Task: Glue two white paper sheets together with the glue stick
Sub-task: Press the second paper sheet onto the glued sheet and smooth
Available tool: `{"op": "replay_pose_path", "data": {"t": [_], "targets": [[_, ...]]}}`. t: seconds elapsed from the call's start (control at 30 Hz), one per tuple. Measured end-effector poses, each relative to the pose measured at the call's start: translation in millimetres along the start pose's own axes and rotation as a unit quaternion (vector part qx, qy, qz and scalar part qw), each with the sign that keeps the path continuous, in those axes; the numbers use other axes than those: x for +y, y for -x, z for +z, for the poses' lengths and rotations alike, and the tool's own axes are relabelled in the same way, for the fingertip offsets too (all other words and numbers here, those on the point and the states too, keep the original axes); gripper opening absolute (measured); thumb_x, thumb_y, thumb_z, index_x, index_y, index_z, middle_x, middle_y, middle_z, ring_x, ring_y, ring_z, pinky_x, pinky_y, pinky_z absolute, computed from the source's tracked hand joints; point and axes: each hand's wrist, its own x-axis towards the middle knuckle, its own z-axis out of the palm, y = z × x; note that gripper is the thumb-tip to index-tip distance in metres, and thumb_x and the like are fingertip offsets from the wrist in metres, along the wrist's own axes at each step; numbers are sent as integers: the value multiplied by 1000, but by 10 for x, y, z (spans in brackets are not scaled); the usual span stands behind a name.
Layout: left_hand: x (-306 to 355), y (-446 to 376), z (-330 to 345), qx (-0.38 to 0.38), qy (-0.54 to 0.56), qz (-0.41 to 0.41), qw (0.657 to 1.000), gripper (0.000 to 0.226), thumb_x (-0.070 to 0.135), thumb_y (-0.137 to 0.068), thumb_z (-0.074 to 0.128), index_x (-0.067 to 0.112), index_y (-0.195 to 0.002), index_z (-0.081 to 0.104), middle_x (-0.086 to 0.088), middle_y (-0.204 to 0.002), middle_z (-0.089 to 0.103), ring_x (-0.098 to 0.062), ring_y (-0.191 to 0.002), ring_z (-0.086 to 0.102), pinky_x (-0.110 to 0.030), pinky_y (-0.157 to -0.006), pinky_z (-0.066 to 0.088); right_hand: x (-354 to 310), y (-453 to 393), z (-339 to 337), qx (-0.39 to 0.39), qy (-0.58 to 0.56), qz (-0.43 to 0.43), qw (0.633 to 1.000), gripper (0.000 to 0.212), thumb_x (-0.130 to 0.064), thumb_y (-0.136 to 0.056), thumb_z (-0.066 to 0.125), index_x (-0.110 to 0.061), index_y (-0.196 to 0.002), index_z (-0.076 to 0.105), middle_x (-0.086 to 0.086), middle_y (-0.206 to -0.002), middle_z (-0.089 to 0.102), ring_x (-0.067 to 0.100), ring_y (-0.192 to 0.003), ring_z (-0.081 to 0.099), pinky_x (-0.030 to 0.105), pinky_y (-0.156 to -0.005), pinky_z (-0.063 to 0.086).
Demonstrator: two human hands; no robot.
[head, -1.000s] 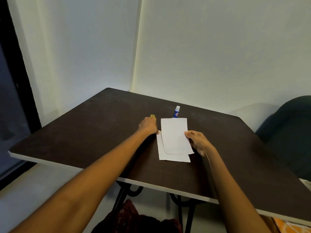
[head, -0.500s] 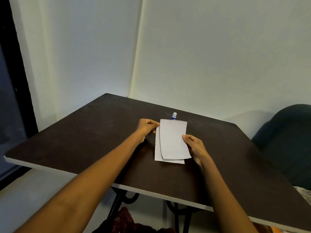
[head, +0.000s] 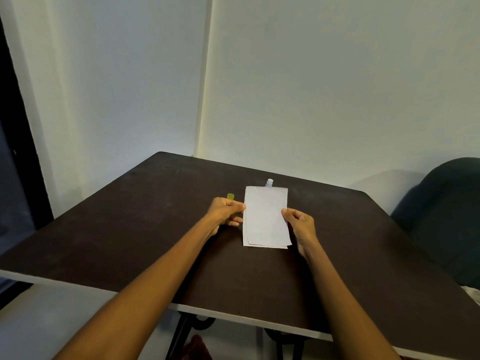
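We extended both forearms forward, nearly parallel. Our left hand (head: 225, 211) lay with fingers curled inward, thumb and forefinger pinched together at the tips. Our right hand (head: 299, 222) mirrored it, knuckles raised, thumb and forefinger closed, the wrist bent slightly inward.

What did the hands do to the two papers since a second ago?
The top sheet was skewed over the bottom sheet; now it is swung nearly square over it, with only thin edges of the bottom one showing. The left hand moved in to pinch the left edge. The right hand stayed on the right edge. The glue stick and yellow cap stayed put.
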Motion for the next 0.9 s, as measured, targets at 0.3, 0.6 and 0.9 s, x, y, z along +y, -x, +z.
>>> {"op": "replay_pose_path", "data": {"t": [0.3,0.6,0.9], "targets": [[-57,-233,73,20,39,39,998,11,12,-86,64,6,-93,67,-8,-85,71,-14,-60,70,-23,-53,57,25,-141,18,26,-22,-17,999,16,-21,-91,59,-19,-80,69,-1,-89,72,14,-85,66,29,-78,54],[-10,-338,-3,-45,24,-8,999,10,7,-90,57,2,-93,65,-10,-86,70,-15,-62,71,-23,-53,58,79,-239,157,35,24,-13,999,12,-21,-90,62,-13,-84,69,0,-85,71,15,-78,68,22,-58,51],[6,-334,2,-40,28,-16,999,9,6,-90,57,0,-90,64,-10,-80,68,-11,-52,69,-21,-49,56,108,-301,154,51,77,-15,996,15,-21,-89,62,-21,-75,66,-8,-79,66,7,-75,63,18,-59,47]]}}
